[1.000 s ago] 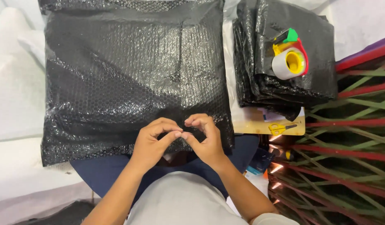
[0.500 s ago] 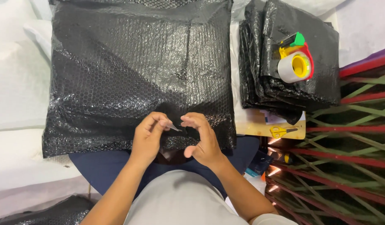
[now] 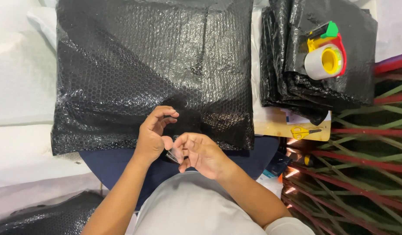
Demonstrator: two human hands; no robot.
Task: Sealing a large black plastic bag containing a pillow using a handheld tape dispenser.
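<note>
From the head camera, looking straight down, a large black bubble-wrap parcel (image 3: 153,74), flat and roughly square, fills the upper middle of the view and lies on a white padded surface (image 3: 18,87). Its near edge overhangs a dark navy round seat or cushion (image 3: 109,163) at about 7 o'clock from the parcel's centre.

The left hand (image 3: 151,135) sits at 6 o'clock of the parcel, just over its near edge; the fingers (image 3: 164,114) curl inward with thumb and forefinger apart, a half-open grip that closes on nothing I can see. The right hand (image 3: 201,152) is just beside it at 4 o'clock, the two nearly touching. Its thumb and fingertips pinch a small clear piece of film or tape (image 3: 174,154), which shows pale and glossy between the two hands; whether the left thumb also touches it I cannot tell.

At 2 o'clock of the parcel, well apart from the hands, a stack of folded black plastic sheets (image 3: 296,74) rests on the same surface. On top of the stack lies a red-and-yellow tape dispenser with a green tip (image 3: 327,54), holding a pale roll. At 5 o'clock of the stack a small pair of yellow-handled scissors (image 3: 303,131) lies on a light wooden board (image 3: 275,128). Red and green cords (image 3: 366,174) criss-cross at the far right
</note>
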